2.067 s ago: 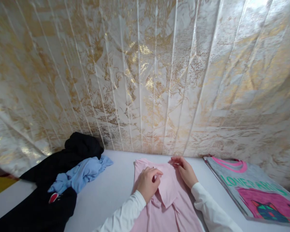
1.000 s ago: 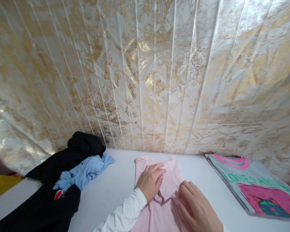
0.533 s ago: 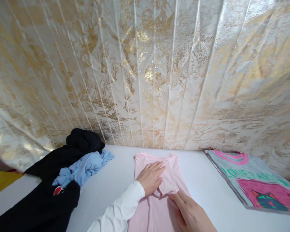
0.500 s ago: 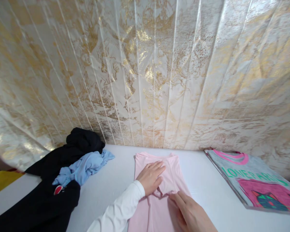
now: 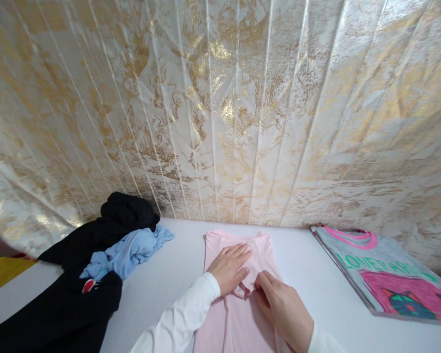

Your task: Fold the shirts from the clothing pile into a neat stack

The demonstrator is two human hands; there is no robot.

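Observation:
A pale pink garment (image 5: 231, 318) lies lengthwise on the white table (image 5: 161, 289), its sides folded in. My left hand (image 5: 228, 267) rests flat on its upper part, fingers stretched out and pressing the folded sleeve. Just to the right, my right hand (image 5: 282, 306) lies on the cloth with its fingers curled at the lower tip of the folded sleeve; whether it pinches the cloth is hard to see. Both arms wear white sleeves.
A heap of black clothing (image 5: 77, 289) with a light blue garment (image 5: 127, 255) on top lies at the left. A folded grey T-shirt (image 5: 382, 274) with pink and green print lies at the right. A gold-and-white curtain (image 5: 220, 113) hangs behind the table.
My right hand left the garment's far right corner, slid back along the right side, and has now moved up to the tip of the folded sleeve. The left hand flattened and stayed put.

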